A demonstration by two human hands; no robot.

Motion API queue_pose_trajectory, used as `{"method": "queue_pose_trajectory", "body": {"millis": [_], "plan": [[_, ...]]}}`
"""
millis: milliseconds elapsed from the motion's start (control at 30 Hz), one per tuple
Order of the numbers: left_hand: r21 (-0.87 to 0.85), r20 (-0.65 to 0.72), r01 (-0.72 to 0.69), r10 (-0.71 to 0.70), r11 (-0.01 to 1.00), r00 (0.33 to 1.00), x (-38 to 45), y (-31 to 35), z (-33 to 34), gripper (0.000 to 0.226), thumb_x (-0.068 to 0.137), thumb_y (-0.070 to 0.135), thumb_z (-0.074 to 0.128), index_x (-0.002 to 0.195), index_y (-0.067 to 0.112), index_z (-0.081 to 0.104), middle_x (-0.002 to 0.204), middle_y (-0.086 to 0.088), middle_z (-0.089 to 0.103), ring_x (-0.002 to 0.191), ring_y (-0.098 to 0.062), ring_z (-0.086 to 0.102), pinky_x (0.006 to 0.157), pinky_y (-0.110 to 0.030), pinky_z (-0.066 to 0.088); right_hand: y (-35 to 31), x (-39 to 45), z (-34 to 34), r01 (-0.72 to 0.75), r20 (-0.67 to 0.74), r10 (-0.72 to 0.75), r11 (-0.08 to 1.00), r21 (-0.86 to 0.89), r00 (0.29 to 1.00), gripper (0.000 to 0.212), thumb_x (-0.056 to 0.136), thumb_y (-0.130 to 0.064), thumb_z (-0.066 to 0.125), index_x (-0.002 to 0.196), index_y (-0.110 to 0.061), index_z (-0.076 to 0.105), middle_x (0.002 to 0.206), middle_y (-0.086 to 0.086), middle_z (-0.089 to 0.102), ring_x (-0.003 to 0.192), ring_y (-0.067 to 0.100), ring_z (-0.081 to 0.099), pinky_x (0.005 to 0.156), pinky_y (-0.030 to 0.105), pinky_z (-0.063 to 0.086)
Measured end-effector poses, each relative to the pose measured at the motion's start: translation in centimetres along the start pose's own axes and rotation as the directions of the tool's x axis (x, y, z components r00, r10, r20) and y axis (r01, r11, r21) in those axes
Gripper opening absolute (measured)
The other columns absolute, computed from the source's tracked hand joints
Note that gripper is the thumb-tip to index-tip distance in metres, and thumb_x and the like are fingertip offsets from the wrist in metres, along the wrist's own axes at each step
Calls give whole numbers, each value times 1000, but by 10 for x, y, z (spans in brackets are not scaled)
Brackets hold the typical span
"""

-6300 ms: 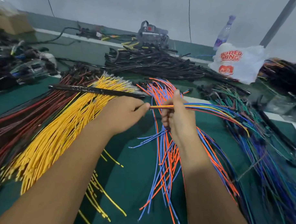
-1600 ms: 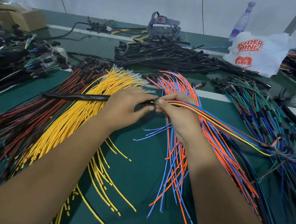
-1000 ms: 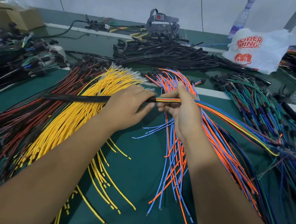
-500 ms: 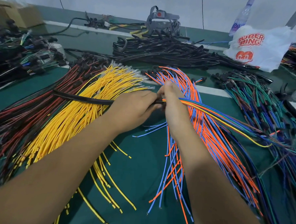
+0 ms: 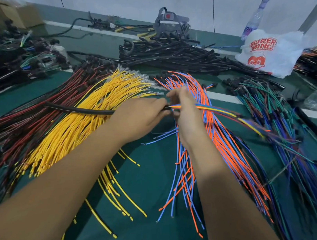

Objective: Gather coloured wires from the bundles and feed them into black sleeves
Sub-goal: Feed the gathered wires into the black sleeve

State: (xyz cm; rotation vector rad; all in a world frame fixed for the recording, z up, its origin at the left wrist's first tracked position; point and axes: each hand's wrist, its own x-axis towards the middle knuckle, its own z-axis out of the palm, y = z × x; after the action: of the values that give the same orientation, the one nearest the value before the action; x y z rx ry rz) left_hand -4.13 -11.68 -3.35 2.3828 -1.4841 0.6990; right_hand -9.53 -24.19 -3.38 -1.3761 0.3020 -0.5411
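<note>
— Two hands meet above a green table [image 5: 148, 182]. What's on the left?
— Yellow wires [image 5: 78, 127], and a black sleeve [image 5: 79, 110] lying across them. The left hand [image 5: 136, 117] curls its fingers around the sleeve's open end.
— And the right?
— The right hand [image 5: 186, 112] pinches a mixed-colour wire bunch [image 5: 213, 109] at the sleeve's mouth, above orange and blue wires [image 5: 216, 139].

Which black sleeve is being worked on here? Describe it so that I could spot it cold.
Find the fan of yellow wires left of centre on the green table. One black sleeve lies across them, its right end in the grip of the left hand. Unlike the heaped sleeves behind, it lies alone, with mixed wires entering it.
</note>
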Motion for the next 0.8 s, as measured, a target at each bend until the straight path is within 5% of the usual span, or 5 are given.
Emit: {"method": "queue_pose_trajectory", "body": {"millis": [133,300,400,600,800], "plan": [[-93,-24,179,-182,980,983,3,0,2,29,99,36,33,92,13,48,70,-5,53,64,-33,52,49,-33,28,-3,-2,1,-95,74,78,957,273,994,17,94,-28,53,83,-16,59,74,-4,57,68,10,54,69,25,42],[-139,-33,289,-296,947,955,0,-23,-2,29,99,43,31,92,19,47,62,7,39,61,-26,42,48,-31,23,-15,2,-30,-17,-114,163,639,769,980,25,81,-33,64,64,-18,56,60,-3,50,50,11,41,50,22,26],[-38,67,194,-191,980,979,-5,-40,-5,34,96,51,29,98,28,54,83,6,58,78,-23,54,54,-30,27,-15,11,-38,-14,-207,197,757,653,958,43,99,-27,48,57,-16,47,50,-3,45,37,9,32,39,19,18],[-42,40,179,-177,983,983,-11,-40,-6,42,91,60,31,106,32,60,91,7,66,84,-23,60,55,-28,29,-12,13,-31,108,-250,-59,977,186,966,44,104,-21,40,61,-10,43,45,3,53,32,15,44,36,16,31],[-116,-16,121,-124,986,992,-5,-22,-7,32,94,45,48,108,22,65,89,1,62,89,-25,59,60,-27,26,-14,8,-26,78,-222,-4,943,324,975,51,102,-37,43,56,-14,43,47,3,53,33,15,42,37,15,29]]}}
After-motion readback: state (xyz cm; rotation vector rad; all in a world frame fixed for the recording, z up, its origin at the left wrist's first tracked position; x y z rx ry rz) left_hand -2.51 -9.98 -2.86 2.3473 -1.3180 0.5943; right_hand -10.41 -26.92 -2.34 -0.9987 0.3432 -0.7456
